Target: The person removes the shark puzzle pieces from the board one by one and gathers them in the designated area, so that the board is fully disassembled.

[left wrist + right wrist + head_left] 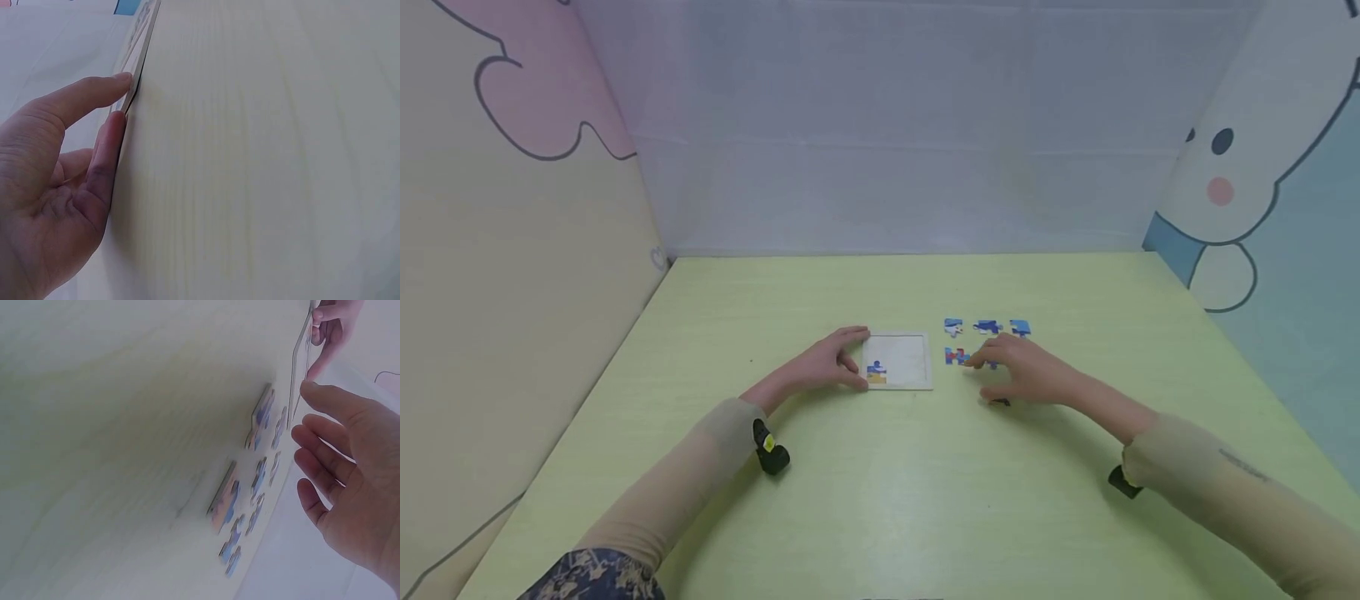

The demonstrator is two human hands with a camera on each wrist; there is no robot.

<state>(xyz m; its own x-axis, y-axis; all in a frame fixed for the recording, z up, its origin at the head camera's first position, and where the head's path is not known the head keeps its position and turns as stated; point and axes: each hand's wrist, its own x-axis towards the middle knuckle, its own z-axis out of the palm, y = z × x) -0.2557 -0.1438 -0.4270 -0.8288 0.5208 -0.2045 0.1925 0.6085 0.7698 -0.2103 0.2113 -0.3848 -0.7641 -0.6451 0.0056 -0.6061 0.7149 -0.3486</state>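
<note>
A shallow white puzzle tray [904, 357] lies flat on the table. In its lower left corner sits a blue and yellow puzzle piece [877, 372]. My left hand [816, 364] holds the tray's left edge, thumb at the near corner and index finger at the far one; the left wrist view shows the hand [53, 175] against that edge. To the tray's right, my right hand [1030, 371] hovers over loose puzzle pieces, partly hiding some. Its fingers are loosely bent with nothing between them in the right wrist view, where several pieces [226, 503] lie beside the hand [362, 481].
Behind the right hand, a row of loose pieces includes a blue one [1020, 327] and a dark blue one [987, 327]. A red and blue piece [955, 357] lies nearer the tray. The pale table [880, 492] ends at a white back wall [895, 167].
</note>
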